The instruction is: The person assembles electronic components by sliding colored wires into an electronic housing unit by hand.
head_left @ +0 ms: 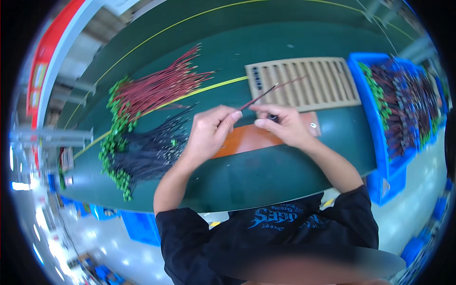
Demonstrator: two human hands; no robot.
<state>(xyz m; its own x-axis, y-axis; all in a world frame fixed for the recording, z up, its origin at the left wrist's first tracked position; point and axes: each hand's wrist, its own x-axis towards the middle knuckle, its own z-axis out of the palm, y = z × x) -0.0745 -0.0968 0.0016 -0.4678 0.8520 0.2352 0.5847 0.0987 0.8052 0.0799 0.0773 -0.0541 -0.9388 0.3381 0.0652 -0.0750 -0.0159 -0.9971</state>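
My left hand [209, 130] pinches a red wire and a darker one [256, 99] between thumb and fingers. Their thin ends point up and right, over the ribbed tan tray [323, 97]. Just right of it, my right hand [285, 124] has its thumb and fingers bent around a small black piece [272, 117], whose exact kind is too small to tell. Both hands are above an orange-brown board [256, 138] on the green table. To the left lie a bundle of red wires [156, 90] and a bundle of black wires [149, 154], both with green ends.
Several small black pieces [257, 78] sit in the tray's left end. A blue bin [381, 142] full of dark and red wires with green ends stands at the table's right side. A metal bracket [52, 137] juts in from the left. Blue crates [140, 228] stand below the near edge.
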